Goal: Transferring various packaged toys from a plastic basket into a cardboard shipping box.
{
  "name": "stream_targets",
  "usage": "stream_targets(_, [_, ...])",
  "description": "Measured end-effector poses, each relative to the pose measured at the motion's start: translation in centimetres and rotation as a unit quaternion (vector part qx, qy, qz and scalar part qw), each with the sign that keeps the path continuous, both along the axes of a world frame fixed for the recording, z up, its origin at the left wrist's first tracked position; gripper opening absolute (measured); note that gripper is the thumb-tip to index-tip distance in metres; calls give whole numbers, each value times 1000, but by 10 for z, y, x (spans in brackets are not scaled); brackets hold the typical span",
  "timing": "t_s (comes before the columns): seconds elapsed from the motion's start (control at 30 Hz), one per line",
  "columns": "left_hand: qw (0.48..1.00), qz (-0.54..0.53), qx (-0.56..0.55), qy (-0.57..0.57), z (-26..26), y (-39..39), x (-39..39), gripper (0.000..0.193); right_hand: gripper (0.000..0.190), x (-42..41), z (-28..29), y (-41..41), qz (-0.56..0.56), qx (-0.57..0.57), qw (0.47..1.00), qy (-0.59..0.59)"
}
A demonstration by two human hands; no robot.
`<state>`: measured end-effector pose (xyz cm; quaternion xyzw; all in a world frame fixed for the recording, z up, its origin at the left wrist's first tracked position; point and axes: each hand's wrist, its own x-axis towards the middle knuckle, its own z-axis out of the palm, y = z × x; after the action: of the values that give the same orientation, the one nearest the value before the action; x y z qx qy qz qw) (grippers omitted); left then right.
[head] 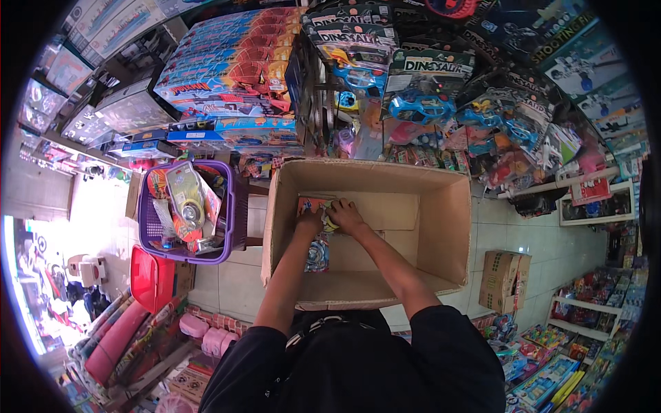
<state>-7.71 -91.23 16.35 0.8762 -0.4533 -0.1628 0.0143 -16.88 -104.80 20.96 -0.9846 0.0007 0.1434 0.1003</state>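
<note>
A large open cardboard box (444, 227) stands before me, and both my hands reach down into it. Near its left wall, my left hand (310, 223) rests on a flat toy package with a red-orange card (307, 204). My right hand (346, 214) is beside it, fingers bent at a yellow-green item (329, 219) between the hands. Whether either hand grips anything is hard to tell. Below my left hand lies another package with a round blue picture (317, 254) on the box floor. Left of the box, a purple plastic basket (236, 211) holds several packaged toys, one with a silver disc (192, 212).
A red plastic basket (152, 279) is below the purple one. Stacked toy boxes (227, 72) and hanging dinosaur toy packs (421, 93) line the shelves ahead. A smaller cardboard box (503, 281) stands on the tiled floor at right. Packaged toys (547, 377) fill the lower right.
</note>
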Motion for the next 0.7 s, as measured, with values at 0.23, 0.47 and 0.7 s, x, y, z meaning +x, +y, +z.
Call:
stream_targets(0.23, [997, 66, -23, 43, -1, 11, -7, 33, 65, -14, 0, -12, 0, 104, 994, -42])
stream_targets(0.47, [992, 23, 40, 113, 26, 3, -2, 35, 60, -12, 4, -15, -40, 174, 982, -60])
stream_targets(0.7, [973, -91, 118, 176, 137, -31, 8, 37, 50, 2, 101, -15, -51, 230, 958, 163])
